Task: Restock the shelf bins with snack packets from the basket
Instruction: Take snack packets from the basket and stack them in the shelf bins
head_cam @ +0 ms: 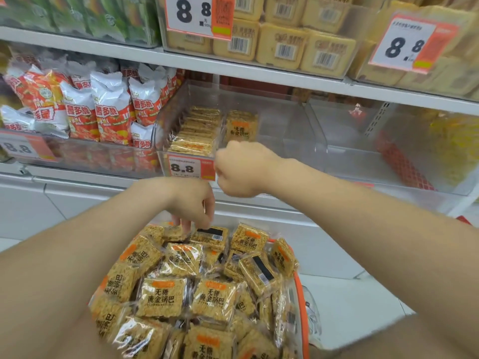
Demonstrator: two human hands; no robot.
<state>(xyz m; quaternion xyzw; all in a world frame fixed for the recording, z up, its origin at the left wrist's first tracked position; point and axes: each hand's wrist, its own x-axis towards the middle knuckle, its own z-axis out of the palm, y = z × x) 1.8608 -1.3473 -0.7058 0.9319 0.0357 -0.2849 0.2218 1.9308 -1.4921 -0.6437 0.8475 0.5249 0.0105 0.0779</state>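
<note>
An orange-rimmed basket [302, 314] at the bottom is heaped with several golden snack packets [162, 297] in clear wrap. My left hand [193, 206] reaches down into the basket's far end, its fingertips pinching the top of one packet [176, 233]. My right hand [239, 168] is a fist at the front edge of the clear shelf bin [285, 125], with nothing visible in it. A row of the same packets [194, 136] stands on the bin's left side, with one more packet [241, 128] beside it. The bin's right part holds nothing.
Red-and-white snack bags [108, 112] fill the bin to the left. Another clear bin [363, 130] sits to the right. An 8.8 price tag [185, 168] hangs on the bin front. The shelf above [259, 71] carries yellow packs. White floor lies to the right of the basket.
</note>
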